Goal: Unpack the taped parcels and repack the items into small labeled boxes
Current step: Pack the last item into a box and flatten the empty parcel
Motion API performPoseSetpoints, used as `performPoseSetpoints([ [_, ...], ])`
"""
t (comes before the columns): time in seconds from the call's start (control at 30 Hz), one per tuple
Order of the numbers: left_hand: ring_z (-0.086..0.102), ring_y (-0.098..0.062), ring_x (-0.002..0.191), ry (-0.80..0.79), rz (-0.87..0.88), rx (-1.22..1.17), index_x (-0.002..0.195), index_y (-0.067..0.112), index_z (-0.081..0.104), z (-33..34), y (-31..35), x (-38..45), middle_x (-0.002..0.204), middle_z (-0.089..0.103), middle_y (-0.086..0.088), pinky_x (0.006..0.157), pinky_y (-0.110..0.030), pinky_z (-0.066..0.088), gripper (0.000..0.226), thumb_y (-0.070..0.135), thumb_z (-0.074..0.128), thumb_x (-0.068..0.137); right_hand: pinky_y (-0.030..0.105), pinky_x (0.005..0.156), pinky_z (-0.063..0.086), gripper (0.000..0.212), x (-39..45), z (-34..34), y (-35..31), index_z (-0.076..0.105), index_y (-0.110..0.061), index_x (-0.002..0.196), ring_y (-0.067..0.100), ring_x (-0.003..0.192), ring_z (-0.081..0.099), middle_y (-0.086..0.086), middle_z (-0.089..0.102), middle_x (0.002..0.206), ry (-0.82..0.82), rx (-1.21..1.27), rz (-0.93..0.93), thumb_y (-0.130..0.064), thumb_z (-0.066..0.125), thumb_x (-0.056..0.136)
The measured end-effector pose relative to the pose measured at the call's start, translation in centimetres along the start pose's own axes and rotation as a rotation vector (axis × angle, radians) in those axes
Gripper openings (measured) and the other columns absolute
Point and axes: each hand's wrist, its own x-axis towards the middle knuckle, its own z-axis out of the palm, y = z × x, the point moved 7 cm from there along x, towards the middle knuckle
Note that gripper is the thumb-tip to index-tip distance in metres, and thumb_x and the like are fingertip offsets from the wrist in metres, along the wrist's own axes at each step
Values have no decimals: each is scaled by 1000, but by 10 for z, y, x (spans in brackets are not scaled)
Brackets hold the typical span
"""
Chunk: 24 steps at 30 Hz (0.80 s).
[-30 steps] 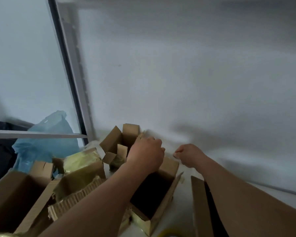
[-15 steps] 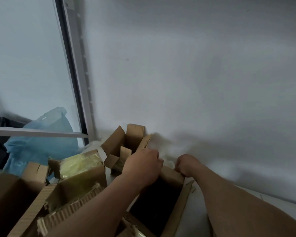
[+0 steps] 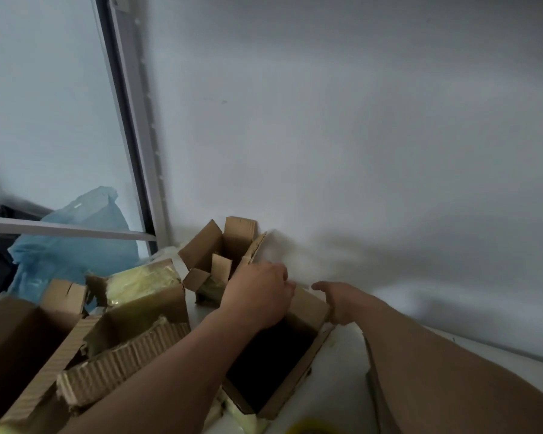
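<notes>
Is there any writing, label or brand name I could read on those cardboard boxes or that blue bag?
None can be read.
Open box under the hands: plain cardboard, no label shows.
Small box by the wall: no print shows.
Taped box: yellowish tape only.
Blue bag: one pale mark, too blurred to read.

Both hands reach to the far flap of an open box (image 3: 304, 311) on a white table (image 3: 339, 368). The left hand (image 3: 257, 296) curls over the flap's top edge; the right hand (image 3: 339, 300) touches its right end, fingers loosely extended. Beyond stands a small box (image 3: 223, 249), flaps up, against the wall (image 3: 358, 136). Left lie torn taped parcels (image 3: 138, 296) and a blue bag (image 3: 72, 242).
</notes>
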Motion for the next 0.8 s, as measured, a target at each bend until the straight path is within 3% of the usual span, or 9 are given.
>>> performPoseSetpoints([
  [0.07, 58, -11, 93, 6, 1, 8, 113, 22, 65, -3, 5, -1, 110, 65, 4, 75, -26, 42, 31, 41, 44, 100, 20, 51, 46, 69, -6, 7, 5, 39, -19, 147, 18, 74, 59, 16, 59, 130, -61, 11, 42, -11, 70, 86],
  [0.2, 58, -13, 97, 14, 18, 13, 115, 22, 64, -4, 13, -3, 112, 64, 4, 78, -30, 45, 32, 41, 44, 100, 32, 82, 53, 38, -11, 11, 6, 64, -8, 119, 24, 96, 65, 11, 67, 113, -65, -163, 42, -26, 70, 87],
  [0.33, 58, -12, 96, 13, 12, -24, 116, 22, 64, 1, 18, -6, 111, 64, 4, 76, -28, 43, 32, 42, 45, 100, 25, 61, 47, 19, -22, 10, 19, 66, -3, 99, 17, 60, 57, 5, 63, 71, -99, -76, 71, -18, 63, 88],
  [0.4, 59, -12, 94, 2, -11, -54, 115, 22, 65, 2, 15, -8, 107, 66, 5, 78, -29, 46, 31, 42, 46, 100, 28, 64, 52, 26, -25, 8, 28, 64, 0, 106, 20, 68, 62, 10, 70, 83, -85, -26, 85, -18, 66, 88],
  [0.47, 60, -12, 93, -6, -34, -71, 114, 23, 66, 1, 17, -10, 105, 67, 5, 81, -31, 50, 31, 42, 47, 99, 31, 80, 55, 42, -33, 0, 33, 58, -3, 125, 24, 93, 68, 14, 70, 110, -63, 11, 93, -20, 70, 88],
  [0.57, 60, -13, 95, -6, -36, -55, 113, 23, 66, 0, 26, -13, 106, 68, 5, 83, -32, 50, 31, 42, 47, 99, 32, 97, 44, 56, -47, -18, 36, 53, -13, 137, 26, 124, 52, 8, 52, 136, -26, -12, 78, -26, 74, 86],
  [0.7, 60, -12, 92, 13, -38, -99, 115, 22, 66, -5, 46, -22, 106, 67, 3, 78, -29, 47, 30, 40, 47, 100, 28, 88, 46, 30, -74, -53, 45, 71, -17, 113, 21, 109, 60, 3, 65, 119, 77, 31, 65, -29, 74, 85],
  [0.8, 62, -13, 94, 46, -44, -173, 115, 20, 67, -12, 65, -33, 109, 68, 3, 82, -30, 50, 30, 37, 47, 100, 27, 82, 45, 25, -114, -84, 49, 71, -18, 112, 13, 95, 58, -3, 65, 111, 154, 66, 21, -31, 66, 92],
])
